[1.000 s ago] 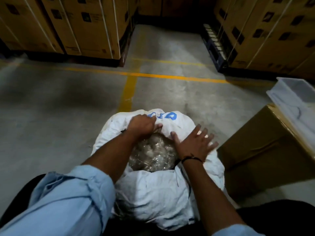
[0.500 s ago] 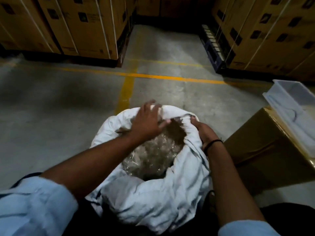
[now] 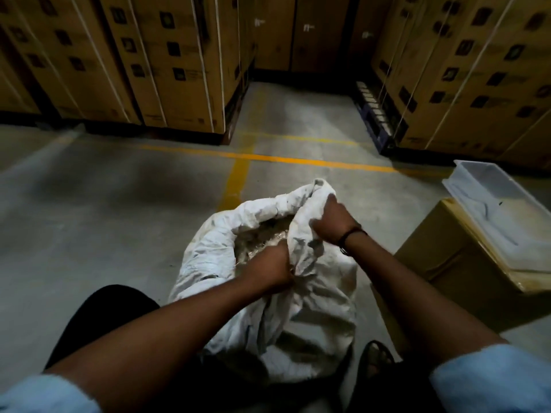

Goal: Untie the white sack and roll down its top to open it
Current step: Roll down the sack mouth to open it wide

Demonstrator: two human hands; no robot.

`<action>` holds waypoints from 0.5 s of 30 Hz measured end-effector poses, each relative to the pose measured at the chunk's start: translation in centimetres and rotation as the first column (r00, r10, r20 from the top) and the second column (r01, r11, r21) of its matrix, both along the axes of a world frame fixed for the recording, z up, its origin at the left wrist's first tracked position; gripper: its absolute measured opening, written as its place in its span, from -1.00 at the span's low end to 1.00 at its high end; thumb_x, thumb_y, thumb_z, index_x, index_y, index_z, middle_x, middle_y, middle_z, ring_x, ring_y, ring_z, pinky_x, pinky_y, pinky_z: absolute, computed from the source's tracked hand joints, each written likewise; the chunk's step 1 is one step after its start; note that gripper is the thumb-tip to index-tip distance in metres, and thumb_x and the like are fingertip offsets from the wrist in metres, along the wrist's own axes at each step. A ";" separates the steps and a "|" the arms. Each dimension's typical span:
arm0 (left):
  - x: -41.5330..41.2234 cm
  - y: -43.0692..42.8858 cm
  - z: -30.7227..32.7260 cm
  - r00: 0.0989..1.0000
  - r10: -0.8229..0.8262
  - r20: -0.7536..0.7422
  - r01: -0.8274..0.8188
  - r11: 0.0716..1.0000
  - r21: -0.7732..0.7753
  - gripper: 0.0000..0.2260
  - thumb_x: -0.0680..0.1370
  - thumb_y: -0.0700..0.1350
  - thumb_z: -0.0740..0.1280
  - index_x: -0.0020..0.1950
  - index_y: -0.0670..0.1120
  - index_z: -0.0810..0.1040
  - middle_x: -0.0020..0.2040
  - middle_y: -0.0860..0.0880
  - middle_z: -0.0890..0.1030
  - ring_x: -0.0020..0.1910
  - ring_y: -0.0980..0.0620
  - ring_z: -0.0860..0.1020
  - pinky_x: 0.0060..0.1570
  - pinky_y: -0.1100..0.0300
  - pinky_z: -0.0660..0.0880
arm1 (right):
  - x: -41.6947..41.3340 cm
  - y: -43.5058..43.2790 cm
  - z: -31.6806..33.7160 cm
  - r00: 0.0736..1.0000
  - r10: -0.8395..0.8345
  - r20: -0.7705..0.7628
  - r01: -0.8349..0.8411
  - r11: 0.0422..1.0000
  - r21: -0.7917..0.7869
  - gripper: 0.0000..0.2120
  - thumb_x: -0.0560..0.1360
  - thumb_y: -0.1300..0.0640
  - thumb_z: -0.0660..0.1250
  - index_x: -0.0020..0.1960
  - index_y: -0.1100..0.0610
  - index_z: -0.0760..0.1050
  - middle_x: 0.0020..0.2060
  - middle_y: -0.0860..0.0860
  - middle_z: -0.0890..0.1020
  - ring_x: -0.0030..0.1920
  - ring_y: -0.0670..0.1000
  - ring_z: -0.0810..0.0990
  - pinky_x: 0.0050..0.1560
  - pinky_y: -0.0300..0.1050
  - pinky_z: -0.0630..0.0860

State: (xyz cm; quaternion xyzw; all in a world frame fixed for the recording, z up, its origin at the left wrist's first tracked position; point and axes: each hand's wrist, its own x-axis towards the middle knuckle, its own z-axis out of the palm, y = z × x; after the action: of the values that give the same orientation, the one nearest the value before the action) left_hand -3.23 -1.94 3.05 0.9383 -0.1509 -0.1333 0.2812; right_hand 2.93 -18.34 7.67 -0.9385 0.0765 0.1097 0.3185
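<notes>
1. The white sack (image 3: 301,296) stands on the floor (image 3: 104,222) between my knees, its mouth already open.
2. My left hand (image 3: 272,268) is closed on the near rim; my right hand (image 3: 331,223) is closed on the far rim.
3. I judge the cloth soft and crumpling, the contents bulky: grip the rim only and roll outward.

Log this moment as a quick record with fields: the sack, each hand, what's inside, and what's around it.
sack: white sack on the concrete floor, mouth open, top bunched
left hand: left hand gripping the near rim of the sack
right hand: right hand closed on the far right rim, lifting it
contents: clear crinkled plastic visible inside
beside: cardboard box to the right, a white tray on top
background: strapped stacked cartons
</notes>
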 end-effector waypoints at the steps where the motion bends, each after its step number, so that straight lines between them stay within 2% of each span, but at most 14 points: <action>1: 0.3 0.2 0.6 0.999 -0.014 0.041 0.011 0.997 0.073 -0.38 0.49 -0.02 0.40 0.51 -0.03 0.29 0.41 -0.12 0.48 0.36 -0.16 0.48 0.28 0.05 0.42 | -1.2 -0.8 -0.5 0.982 0.142 0.124 -0.100 0.949 -0.299 -0.11 0.47 0.05 0.36 0.57 0.16 -0.14 0.52 0.27 0.07 0.39 0.31 0.32 0.29 0.14 0.40; 2: 0.5 0.3 1.4 0.993 -0.044 0.111 0.026 0.987 0.160 -0.46 0.52 -0.03 0.37 0.48 -0.03 0.33 0.38 -0.14 0.50 0.32 -0.19 0.51 0.24 0.01 0.44 | -2.4 -1.7 -0.9 0.907 0.337 0.253 -0.171 0.842 -0.511 -0.07 0.46 -0.01 0.34 0.58 0.09 -0.23 0.56 0.21 -0.10 0.49 0.30 0.15 0.38 0.22 0.31; 3: 0.7 0.3 2.2 0.979 -0.083 0.188 0.035 0.969 0.245 -0.54 0.54 -0.05 0.34 0.43 -0.04 0.38 0.32 -0.15 0.53 0.26 -0.21 0.55 0.18 -0.03 0.48 | -3.7 -2.1 -1.1 0.777 0.540 0.323 -0.228 0.721 -0.654 -0.06 0.45 -0.04 0.31 0.58 0.06 -0.24 0.57 0.16 -0.15 0.54 0.26 0.01 0.43 0.27 0.21; 4: 0.7 0.2 3.0 0.959 -0.114 0.258 0.034 0.955 0.295 -0.60 0.54 -0.08 0.33 0.38 -0.06 0.41 0.28 -0.16 0.56 0.21 -0.22 0.59 0.11 -0.04 0.52 | -4.3 -2.4 -1.6 0.661 0.695 0.282 -0.305 0.592 -0.746 -0.02 0.41 -0.07 0.34 0.58 0.05 -0.24 0.58 0.12 -0.14 0.57 0.21 -0.07 0.47 0.28 0.12; 5: 0.8 0.1 3.4 0.941 -0.131 0.310 0.028 0.948 0.316 -0.62 0.55 -0.11 0.33 0.37 -0.07 0.43 0.25 -0.16 0.58 0.17 -0.21 0.60 0.08 -0.05 0.55 | -4.8 -2.5 -1.9 0.595 0.779 0.197 -0.372 0.484 -0.792 0.08 0.35 -0.15 0.40 0.58 0.05 -0.25 0.59 0.08 -0.12 0.58 0.15 -0.10 0.51 0.26 0.03; 6: 0.8 -0.1 3.6 0.931 -0.138 0.338 0.020 0.944 0.329 -0.62 0.55 -0.13 0.32 0.37 -0.09 0.43 0.25 -0.16 0.58 0.16 -0.20 0.61 0.09 -0.05 0.56 | -5.0 -2.2 -2.0 0.587 0.799 0.128 -0.441 0.448 -0.778 0.20 0.27 -0.25 0.46 0.58 0.07 -0.27 0.59 0.06 -0.05 0.57 0.11 -0.05 0.52 0.23 0.01; 7: 0.7 -0.2 3.5 0.929 -0.143 0.341 0.019 0.939 0.343 -0.60 0.56 -0.13 0.32 0.39 -0.10 0.42 0.25 -0.16 0.58 0.16 -0.19 0.61 0.10 -0.06 0.56 | -4.8 -1.9 -2.2 0.607 0.787 0.110 -0.484 0.476 -0.734 0.27 0.19 -0.32 0.49 0.58 0.09 -0.23 0.56 0.08 0.13 0.54 0.09 0.13 0.47 0.22 0.13; 8: 0.5 -0.3 3.4 0.933 -0.130 0.335 0.007 0.938 0.346 -0.58 0.56 -0.10 0.31 0.41 -0.11 0.39 0.25 -0.16 0.58 0.15 -0.19 0.61 0.10 -0.06 0.56 | -4.5 -1.6 -2.4 0.605 0.782 0.154 -0.482 0.513 -0.710 0.25 0.16 -0.31 0.51 0.58 0.14 -0.09 0.44 0.10 0.39 0.40 0.09 0.41 0.31 0.20 0.37; 9: 0.5 -0.2 3.3 0.937 -0.096 0.335 -0.022 0.944 0.330 -0.56 0.55 -0.06 0.31 0.41 -0.10 0.36 0.22 -0.15 0.59 0.13 -0.20 0.61 0.08 -0.07 0.57 | -4.2 -1.2 -2.6 0.581 0.777 0.241 -0.437 0.548 -0.713 0.11 0.19 -0.22 0.53 0.55 0.19 0.11 0.20 0.12 0.59 0.13 0.12 0.61 0.01 0.10 0.54; 10: 0.6 0.0 3.2 0.943 -0.039 0.330 -0.056 0.961 0.272 -0.53 0.52 0.00 0.30 0.40 -0.07 0.32 0.19 -0.15 0.60 0.11 -0.20 0.62 0.06 -0.08 0.58 | -4.0 -0.9 -2.6 0.569 0.765 0.301 -0.373 0.567 -0.734 -0.12 0.24 -0.10 0.51 0.45 0.21 0.31 -0.04 0.13 0.67 -0.13 0.15 0.67 -0.28 0.00 0.54; 11: 0.8 0.5 3.0 0.957 0.022 0.291 -0.078 0.980 0.182 -0.49 0.47 0.09 0.32 0.36 -0.02 0.28 0.16 -0.13 0.61 0.10 -0.19 0.62 0.05 -0.07 0.57 | -3.6 -1.0 -2.9 0.546 0.741 0.390 -0.291 0.605 -0.741 -0.34 0.31 -0.02 0.44 0.34 0.21 0.44 -0.19 0.13 0.66 -0.29 0.16 0.65 -0.45 -0.07 0.48; 13: 1.3 1.5 2.6 0.987 0.078 0.143 -0.080 0.997 0.012 -0.22 0.28 0.36 0.41 0.35 0.07 0.19 0.22 -0.05 0.60 0.17 -0.12 0.60 0.12 -0.07 0.55 | -2.5 -1.8 -3.1 0.535 0.664 0.523 -0.138 0.679 -0.721 -0.59 0.42 0.05 0.30 0.22 0.20 0.50 -0.22 0.15 0.65 -0.33 0.17 0.64 -0.52 -0.06 0.50; 14: 1.4 1.7 2.1 0.993 0.058 0.099 -0.057 0.998 -0.009 -0.02 0.15 0.46 0.44 0.42 0.09 0.13 0.31 -0.03 0.56 0.23 -0.09 0.58 0.18 -0.08 0.53 | -1.9 -2.4 -3.1 0.535 0.623 0.571 -0.050 0.698 -0.714 -0.62 0.47 0.08 0.25 0.22 0.22 0.50 -0.14 0.18 0.65 -0.23 0.20 0.66 -0.42 0.02 0.56; 15: 1.3 1.8 1.6 0.997 0.028 0.078 -0.029 1.000 0.005 0.13 0.07 0.49 0.46 0.48 0.10 0.07 0.36 -0.04 0.52 0.27 -0.11 0.55 0.23 -0.10 0.50 | -1.3 -2.9 -3.1 0.513 0.599 0.615 0.032 0.702 -0.711 -0.63 0.51 0.10 0.22 0.24 0.25 0.50 -0.01 0.23 0.65 -0.04 0.25 0.66 -0.21 0.13 0.61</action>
State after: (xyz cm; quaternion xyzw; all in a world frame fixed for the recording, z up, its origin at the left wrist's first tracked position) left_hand -1.95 -0.12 4.61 0.9456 -0.1478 -0.0931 0.2743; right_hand 1.60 -21.21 4.58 -0.9234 -0.2145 -0.3143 -0.0513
